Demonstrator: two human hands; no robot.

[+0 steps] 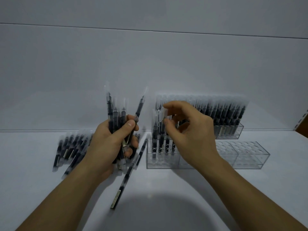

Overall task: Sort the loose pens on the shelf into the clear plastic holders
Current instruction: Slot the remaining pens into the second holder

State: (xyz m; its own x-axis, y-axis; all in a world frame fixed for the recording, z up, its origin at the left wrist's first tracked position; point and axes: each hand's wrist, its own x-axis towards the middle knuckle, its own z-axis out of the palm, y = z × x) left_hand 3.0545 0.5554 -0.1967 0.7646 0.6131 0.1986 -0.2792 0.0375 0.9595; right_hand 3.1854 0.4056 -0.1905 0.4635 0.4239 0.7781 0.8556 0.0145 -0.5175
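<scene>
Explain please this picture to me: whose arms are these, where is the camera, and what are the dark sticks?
There is no machine here. A person wears one camera on the head, so it looks down at their own arms. The dark sticks are pens. The left hand grips a bundle of them. The right hand pinches the cap of one pen at the front holder, a clear block with holes. A back holder behind it looks full. More loose pens lie on the white shelf.
</scene>
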